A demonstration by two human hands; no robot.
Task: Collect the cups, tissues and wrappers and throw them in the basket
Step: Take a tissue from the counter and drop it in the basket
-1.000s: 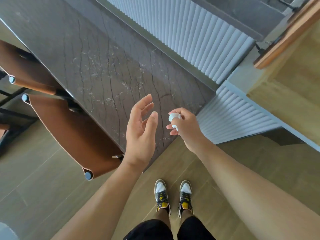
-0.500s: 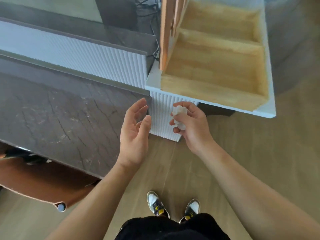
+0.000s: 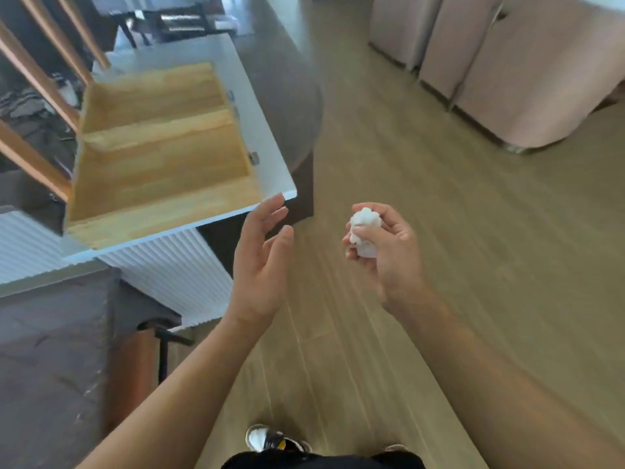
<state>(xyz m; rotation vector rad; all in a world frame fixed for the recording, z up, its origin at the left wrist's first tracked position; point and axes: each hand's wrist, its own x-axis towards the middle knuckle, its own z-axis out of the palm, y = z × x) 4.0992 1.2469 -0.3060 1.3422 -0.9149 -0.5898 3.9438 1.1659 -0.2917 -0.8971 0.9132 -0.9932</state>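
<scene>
Gripping what we take for a crumpled tissue (image 3: 364, 233) in our right hand (image 3: 382, 252); left hand (image 3: 260, 265) spread nearby, apart.

You see two hands, the left hand (image 3: 258, 265) and right hand (image 3: 389, 258), one tissue (image 3: 364, 231), two shoes (image 3: 267, 440), one tabletop (image 3: 50, 350) and one chair (image 3: 125, 377).

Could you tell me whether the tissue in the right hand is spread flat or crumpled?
Crumpled: the tissue is a small white wad, bunched up in the grip of the right hand.
</scene>
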